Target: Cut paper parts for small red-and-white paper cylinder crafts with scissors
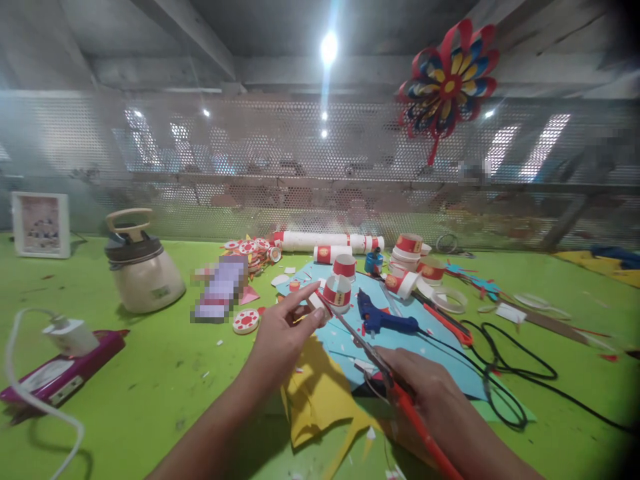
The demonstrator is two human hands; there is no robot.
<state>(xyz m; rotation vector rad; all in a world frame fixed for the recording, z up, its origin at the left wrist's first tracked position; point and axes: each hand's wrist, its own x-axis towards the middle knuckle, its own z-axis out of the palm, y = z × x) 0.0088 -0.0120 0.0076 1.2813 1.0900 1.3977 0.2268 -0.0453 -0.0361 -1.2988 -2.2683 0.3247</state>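
My left hand (283,330) pinches a small white and red paper piece (319,307) between thumb and fingers. In my right hand (425,383) are long scissors with red handles (414,420); their blades point up and left, the tips close to the paper piece. Just behind the piece stands a red and white paper cup (337,293), with another cup (344,267) behind it. A blue glue gun (383,319) lies on the light blue sheet (440,357) to the right of the blades. Yellow paper (317,393) lies below my left hand.
A jug (147,277), a blurred phone-like object (221,289) and a purple power strip (67,373) are on the left. Stacked cups (407,250), a red cutter (447,323) and a looping black cable (525,373) are on the right. White tubes (325,241) lie at the back.
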